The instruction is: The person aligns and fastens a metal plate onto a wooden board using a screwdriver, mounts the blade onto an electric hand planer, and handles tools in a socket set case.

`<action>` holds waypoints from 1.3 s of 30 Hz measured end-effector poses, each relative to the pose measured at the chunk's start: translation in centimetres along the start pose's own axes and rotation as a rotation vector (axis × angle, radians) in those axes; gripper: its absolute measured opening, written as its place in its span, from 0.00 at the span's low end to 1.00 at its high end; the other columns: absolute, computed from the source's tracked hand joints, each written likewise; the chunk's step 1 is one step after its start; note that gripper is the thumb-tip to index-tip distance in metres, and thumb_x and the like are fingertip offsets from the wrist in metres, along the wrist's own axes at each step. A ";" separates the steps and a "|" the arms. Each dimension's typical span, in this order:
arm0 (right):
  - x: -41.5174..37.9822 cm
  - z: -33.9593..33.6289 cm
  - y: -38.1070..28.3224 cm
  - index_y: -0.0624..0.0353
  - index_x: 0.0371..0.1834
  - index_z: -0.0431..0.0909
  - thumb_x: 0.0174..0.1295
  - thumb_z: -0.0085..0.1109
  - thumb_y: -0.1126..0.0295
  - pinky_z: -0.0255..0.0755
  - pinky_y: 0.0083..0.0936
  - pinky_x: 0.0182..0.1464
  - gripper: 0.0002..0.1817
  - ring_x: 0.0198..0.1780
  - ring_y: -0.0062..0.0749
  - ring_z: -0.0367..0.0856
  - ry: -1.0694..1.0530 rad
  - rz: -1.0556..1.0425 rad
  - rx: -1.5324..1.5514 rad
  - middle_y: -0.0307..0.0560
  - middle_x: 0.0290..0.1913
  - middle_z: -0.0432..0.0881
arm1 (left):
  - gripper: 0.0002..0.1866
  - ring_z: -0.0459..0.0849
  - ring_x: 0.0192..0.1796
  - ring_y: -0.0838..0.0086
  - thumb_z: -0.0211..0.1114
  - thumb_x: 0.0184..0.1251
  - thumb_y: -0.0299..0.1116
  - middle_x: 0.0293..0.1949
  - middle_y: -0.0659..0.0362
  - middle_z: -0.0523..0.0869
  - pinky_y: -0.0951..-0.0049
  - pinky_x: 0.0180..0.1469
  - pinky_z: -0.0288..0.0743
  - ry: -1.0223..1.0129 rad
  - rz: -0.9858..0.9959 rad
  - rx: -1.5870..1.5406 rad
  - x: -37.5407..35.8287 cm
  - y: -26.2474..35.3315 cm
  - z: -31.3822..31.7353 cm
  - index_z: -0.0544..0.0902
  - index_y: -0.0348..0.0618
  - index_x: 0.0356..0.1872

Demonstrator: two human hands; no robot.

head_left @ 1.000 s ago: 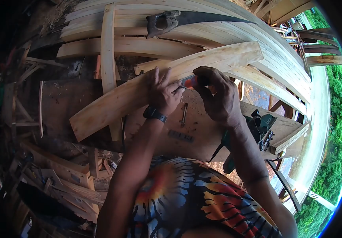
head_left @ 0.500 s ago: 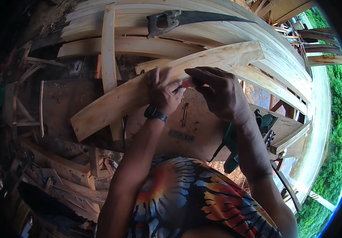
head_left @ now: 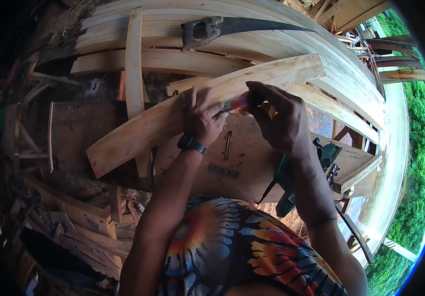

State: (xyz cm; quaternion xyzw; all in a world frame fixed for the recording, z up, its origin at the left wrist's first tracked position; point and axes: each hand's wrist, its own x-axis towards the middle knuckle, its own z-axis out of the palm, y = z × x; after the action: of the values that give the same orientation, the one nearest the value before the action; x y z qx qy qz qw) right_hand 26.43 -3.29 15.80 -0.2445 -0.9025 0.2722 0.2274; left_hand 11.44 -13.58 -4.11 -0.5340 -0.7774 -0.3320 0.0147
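Note:
My left hand (head_left: 203,117), with a dark watch at the wrist, rests on the edge of a pale curved board (head_left: 143,133). Its thumb and index finger pinch the metal shaft of a tool with an orange-red handle (head_left: 239,102). The dark end of that handle sits in the fingers of my right hand (head_left: 281,118), just right of my left hand. Below the board, a small metal bit or bolt (head_left: 227,144) lies on the brown work surface (head_left: 187,165).
A handsaw (head_left: 202,33) lies across long pale planks (head_left: 109,33) at the top. A crosswise board (head_left: 134,64) runs under the curved board. Right of centre is a green power tool (head_left: 285,185) with a black cord. Wood scraps fill the lower left.
My right hand has moved slightly right and tilted back, so more of the orange-red handle and shaft shows. My left hand stays nearly in place on the board.

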 end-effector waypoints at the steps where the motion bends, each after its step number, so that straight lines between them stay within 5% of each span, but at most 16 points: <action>1: -0.1 -0.5 0.1 0.61 0.57 0.87 0.66 0.71 0.74 0.86 0.36 0.48 0.16 0.45 0.46 0.94 0.005 0.016 -0.007 0.50 0.46 0.93 | 0.17 0.66 0.81 0.44 0.83 0.57 0.47 0.74 0.54 0.82 0.35 0.84 0.50 -0.003 -0.002 0.005 0.0 0.1 -0.1 0.97 0.61 0.48; 22: 0.1 -0.7 2.9 0.61 0.58 0.87 0.66 0.69 0.76 0.85 0.37 0.51 0.17 0.47 0.49 0.93 0.053 0.044 -0.036 0.53 0.46 0.92 | 0.17 0.66 0.80 0.44 0.83 0.56 0.46 0.73 0.55 0.82 0.34 0.84 0.51 0.011 -0.002 -0.001 0.1 0.1 -0.1 0.97 0.59 0.48; 31: 0.9 -1.5 2.8 0.60 0.58 0.86 0.66 0.63 0.85 0.85 0.39 0.53 0.19 0.52 0.53 0.91 -0.155 -0.140 0.049 0.53 0.54 0.91 | 0.17 0.66 0.81 0.43 0.82 0.57 0.46 0.74 0.55 0.82 0.33 0.84 0.49 0.000 -0.009 -0.016 0.0 -0.1 0.3 0.97 0.60 0.48; 39: 2.5 -1.3 4.7 0.63 0.58 0.85 0.64 0.60 0.89 0.85 0.37 0.54 0.20 0.51 0.47 0.93 -0.283 -0.130 0.245 0.57 0.47 0.91 | 0.17 0.66 0.80 0.43 0.81 0.58 0.48 0.74 0.54 0.82 0.32 0.84 0.47 0.002 0.011 0.028 0.1 0.0 0.0 0.97 0.60 0.48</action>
State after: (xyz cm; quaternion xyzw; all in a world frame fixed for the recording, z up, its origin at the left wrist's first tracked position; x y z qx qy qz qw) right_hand 26.72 2.01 14.66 -0.1157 -0.8995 0.3961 0.1435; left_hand 11.41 -13.52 -4.03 -0.5376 -0.7791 -0.3214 0.0251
